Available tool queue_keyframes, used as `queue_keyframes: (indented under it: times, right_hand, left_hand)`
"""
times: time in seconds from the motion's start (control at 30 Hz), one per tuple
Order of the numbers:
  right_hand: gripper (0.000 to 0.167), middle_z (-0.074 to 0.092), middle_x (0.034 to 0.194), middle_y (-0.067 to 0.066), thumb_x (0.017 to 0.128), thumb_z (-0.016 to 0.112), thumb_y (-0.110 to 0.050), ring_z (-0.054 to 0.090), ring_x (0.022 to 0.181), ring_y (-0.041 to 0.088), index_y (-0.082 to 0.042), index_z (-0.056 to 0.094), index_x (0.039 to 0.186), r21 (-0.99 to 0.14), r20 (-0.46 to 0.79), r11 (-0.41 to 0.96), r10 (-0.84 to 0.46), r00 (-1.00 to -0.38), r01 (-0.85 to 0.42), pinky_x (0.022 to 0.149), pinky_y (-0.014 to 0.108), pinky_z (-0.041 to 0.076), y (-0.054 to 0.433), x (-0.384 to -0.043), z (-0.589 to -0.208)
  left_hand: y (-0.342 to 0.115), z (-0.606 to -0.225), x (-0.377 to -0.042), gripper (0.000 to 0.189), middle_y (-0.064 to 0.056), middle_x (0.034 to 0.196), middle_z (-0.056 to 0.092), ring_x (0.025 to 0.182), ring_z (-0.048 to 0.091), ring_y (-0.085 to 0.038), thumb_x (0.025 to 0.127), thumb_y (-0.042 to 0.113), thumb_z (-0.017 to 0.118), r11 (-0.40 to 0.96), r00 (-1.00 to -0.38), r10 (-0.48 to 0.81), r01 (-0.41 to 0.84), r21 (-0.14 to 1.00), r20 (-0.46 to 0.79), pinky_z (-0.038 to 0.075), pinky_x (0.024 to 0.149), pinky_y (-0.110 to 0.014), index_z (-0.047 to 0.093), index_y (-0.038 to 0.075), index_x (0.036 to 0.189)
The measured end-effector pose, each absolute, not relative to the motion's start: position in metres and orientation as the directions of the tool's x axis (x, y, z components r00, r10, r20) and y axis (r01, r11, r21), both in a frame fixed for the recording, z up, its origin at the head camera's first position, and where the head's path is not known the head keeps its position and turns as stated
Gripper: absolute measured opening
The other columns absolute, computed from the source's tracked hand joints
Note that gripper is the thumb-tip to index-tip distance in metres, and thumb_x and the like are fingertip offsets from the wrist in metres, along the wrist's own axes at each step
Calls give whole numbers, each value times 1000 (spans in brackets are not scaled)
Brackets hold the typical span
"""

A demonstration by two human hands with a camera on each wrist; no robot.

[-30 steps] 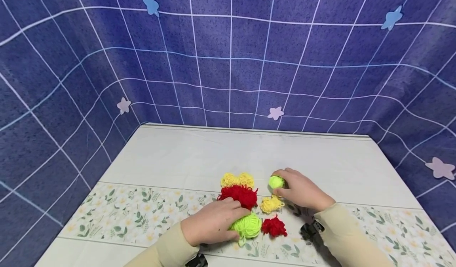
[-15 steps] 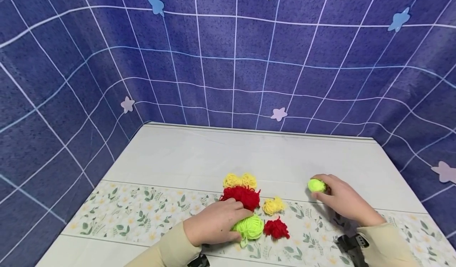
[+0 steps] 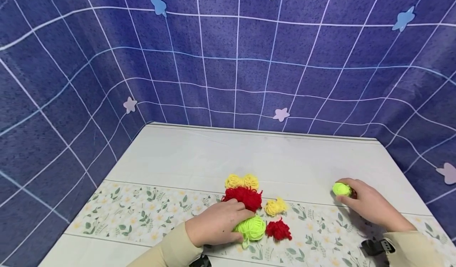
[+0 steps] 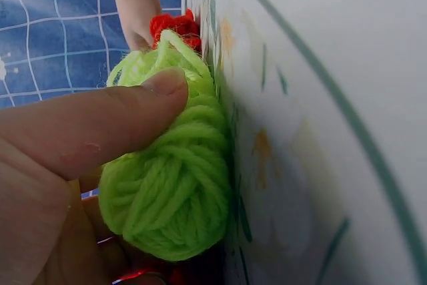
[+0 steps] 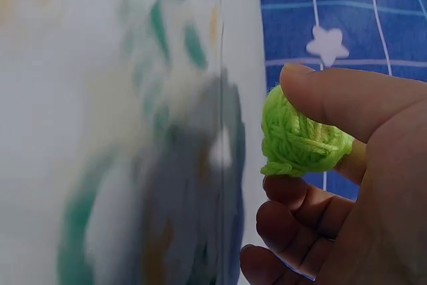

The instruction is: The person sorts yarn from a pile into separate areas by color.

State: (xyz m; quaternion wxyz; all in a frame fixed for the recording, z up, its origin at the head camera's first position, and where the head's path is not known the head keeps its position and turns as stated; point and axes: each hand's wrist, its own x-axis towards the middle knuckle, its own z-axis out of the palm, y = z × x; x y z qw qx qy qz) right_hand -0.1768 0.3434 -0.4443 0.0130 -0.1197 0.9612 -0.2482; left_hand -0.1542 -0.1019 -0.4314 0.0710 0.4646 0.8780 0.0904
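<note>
At right, right hand (image 3: 370,203) pinches small lime-green yarn ball (image 3: 341,189); near centre, left hand (image 3: 216,223) grips larger lime-green ball (image 3: 253,228), small red yarn bundle (image 3: 279,230) beside

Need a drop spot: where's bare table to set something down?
Free: white strip between large yellow yarn and curtain; floral strip left of left hand; gap between small red yarn and right hand. Crowded: by left hand, with large green ball, large red yarn, small yellow yarn.
</note>
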Motion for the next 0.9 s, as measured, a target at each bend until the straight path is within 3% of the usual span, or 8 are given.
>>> queue_keyframes:
  times: [0.63, 0.9]
  right_hand:
    - [50, 57, 89, -1, 92, 76, -25, 46, 74, 10, 2, 59, 131, -435, -4, 881, -207, -978, -185, 61, 29, 38, 394, -166, -450]
    - [60, 49, 84, 2, 90, 78, -31, 42, 76, 17, 2, 58, 135, -405, -8, 899, -185, -983, -166, 62, 31, 35, 393, -163, -450]
  left_hand:
    - [-102, -431, -155, 56, 12, 120, 62, 103, 54, -6, 87, 38, 80, 555, -563, 826, 800, 226, -37, 47, 91, -24, 61, 20, 137]
    - [-100, -427, -154, 41, 18, 108, 64, 93, 54, -5, 84, 24, 83, 560, -583, 813, 788, 256, 17, 47, 85, -24, 67, 23, 122]
